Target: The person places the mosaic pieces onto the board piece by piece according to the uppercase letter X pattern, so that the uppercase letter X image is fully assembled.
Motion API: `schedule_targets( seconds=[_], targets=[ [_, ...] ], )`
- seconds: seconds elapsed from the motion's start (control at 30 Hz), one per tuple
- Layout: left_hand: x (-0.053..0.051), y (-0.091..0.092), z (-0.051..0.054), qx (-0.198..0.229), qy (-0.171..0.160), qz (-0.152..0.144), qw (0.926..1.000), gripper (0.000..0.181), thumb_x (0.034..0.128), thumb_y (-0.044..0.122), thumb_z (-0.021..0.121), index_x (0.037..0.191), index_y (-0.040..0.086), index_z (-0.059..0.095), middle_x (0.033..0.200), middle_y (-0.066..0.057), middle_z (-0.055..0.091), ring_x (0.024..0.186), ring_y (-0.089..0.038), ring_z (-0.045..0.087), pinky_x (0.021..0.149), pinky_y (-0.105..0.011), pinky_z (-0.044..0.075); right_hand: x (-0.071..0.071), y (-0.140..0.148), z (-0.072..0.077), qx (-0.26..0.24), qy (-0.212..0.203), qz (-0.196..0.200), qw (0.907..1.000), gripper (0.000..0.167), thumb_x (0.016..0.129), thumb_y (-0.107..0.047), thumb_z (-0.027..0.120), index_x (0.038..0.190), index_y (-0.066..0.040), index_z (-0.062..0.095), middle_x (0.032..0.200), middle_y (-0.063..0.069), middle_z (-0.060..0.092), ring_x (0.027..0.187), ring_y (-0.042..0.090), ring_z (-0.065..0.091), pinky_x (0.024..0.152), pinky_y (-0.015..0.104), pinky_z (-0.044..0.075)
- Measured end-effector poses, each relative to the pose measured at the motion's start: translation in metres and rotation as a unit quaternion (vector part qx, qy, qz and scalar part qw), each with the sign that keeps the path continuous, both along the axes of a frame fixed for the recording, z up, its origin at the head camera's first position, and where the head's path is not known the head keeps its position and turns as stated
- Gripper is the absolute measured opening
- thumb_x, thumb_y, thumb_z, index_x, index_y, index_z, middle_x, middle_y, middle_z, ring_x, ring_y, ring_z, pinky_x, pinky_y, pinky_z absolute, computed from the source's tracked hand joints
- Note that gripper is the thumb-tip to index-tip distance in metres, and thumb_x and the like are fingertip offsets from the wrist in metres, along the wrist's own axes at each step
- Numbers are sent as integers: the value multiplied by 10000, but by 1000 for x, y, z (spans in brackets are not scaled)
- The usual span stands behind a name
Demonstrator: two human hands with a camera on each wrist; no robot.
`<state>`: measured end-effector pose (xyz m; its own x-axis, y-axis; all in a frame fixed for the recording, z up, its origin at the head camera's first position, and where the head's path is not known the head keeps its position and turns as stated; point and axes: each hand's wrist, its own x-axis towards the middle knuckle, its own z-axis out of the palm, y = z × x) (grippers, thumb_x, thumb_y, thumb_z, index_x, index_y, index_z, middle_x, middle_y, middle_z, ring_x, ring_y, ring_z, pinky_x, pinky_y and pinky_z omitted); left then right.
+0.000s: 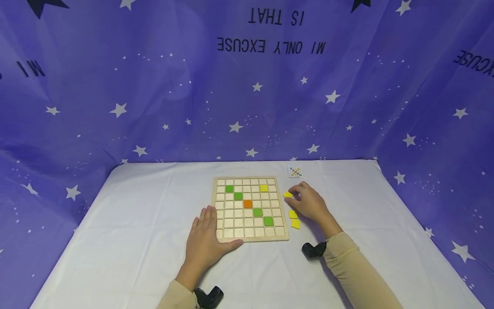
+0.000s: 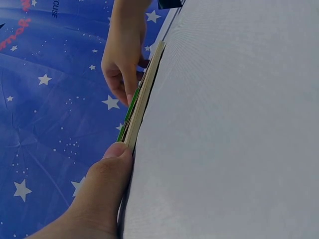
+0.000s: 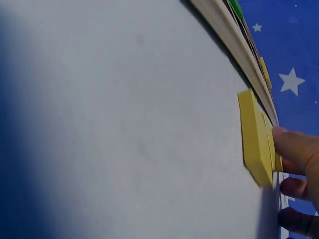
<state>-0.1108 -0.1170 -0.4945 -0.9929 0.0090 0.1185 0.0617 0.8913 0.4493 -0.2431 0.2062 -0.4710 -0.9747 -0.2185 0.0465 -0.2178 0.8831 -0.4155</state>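
Note:
A wooden grid board (image 1: 283, 237) lies on the white cloth, with a diagonal of green tiles (image 1: 257, 212) around one orange tile (image 1: 248, 204). One yellow tile (image 1: 264, 188) sits in the grid's upper right. My left hand (image 1: 204, 244) rests against the board's left side, fingers straight and thumb along the near edge. Just right of the board, my right hand (image 1: 308, 202) pinches a loose yellow tile (image 1: 287, 195) between thumb and forefinger. Two more loose yellow tiles (image 1: 293, 214) lie nearer; in the right wrist view a yellow tile (image 3: 253, 139) stands out in front of the fingers.
A small pattern card (image 1: 295, 172) with a coloured X lies beyond the right hand. White cloth (image 1: 135, 240) covers the table. Behind it hangs a blue-purple curtain (image 1: 193, 107) with stars. Each wrist carries a black device (image 1: 313, 250).

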Motion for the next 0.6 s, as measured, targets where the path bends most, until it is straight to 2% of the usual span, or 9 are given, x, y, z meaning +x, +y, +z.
schedule_targets(
  seconds=[0.17, 0.3, 0.4, 0.6],
  targets=[
    [-1, 1, -1, -37, -7, -29, 10000, 1354, 641, 890, 615, 1566, -8, 202, 1649, -159, 191, 1545, -328, 154, 1254, -516, 165, 2, -3, -1, 134, 253, 30, 9996, 346, 910, -358, 718, 1149, -108, 709, 1100, 41, 630, 1044, 262, 638, 894, 477, 538],
    [-1, 1, -1, -55, -37, -29, 10000, 1358, 640, 894, 610, 1568, -6, 193, 1651, -156, 183, 1547, -324, 147, 1256, -512, 160, 3, -6, 0, 333, 426, 224, 9983, 297, 950, -287, 678, 1150, -68, 693, 1087, 64, 638, 984, 247, 643, 858, 455, 552],
    [-1, 1, -1, -75, -4, -22, 10000, 1357, 637, 894, 611, 1564, -11, 207, 1648, -162, 195, 1543, -330, 162, 1251, -517, 176, 3, -9, 0, 387, 413, 246, 9981, 307, 974, -277, 645, 1166, -41, 677, 1091, 83, 628, 945, 226, 627, 838, 434, 551],
    [0, 1, -2, -79, 47, 7, 10000, 1355, 633, 893, 617, 1561, -13, 224, 1644, -169, 214, 1537, -341, 182, 1245, -523, 193, 5, -20, 5, 171, 142, 222, 9995, 354, 991, -304, 615, 1219, -35, 637, 1112, 81, 609, 935, 200, 598, 848, 415, 533]
  ],
)
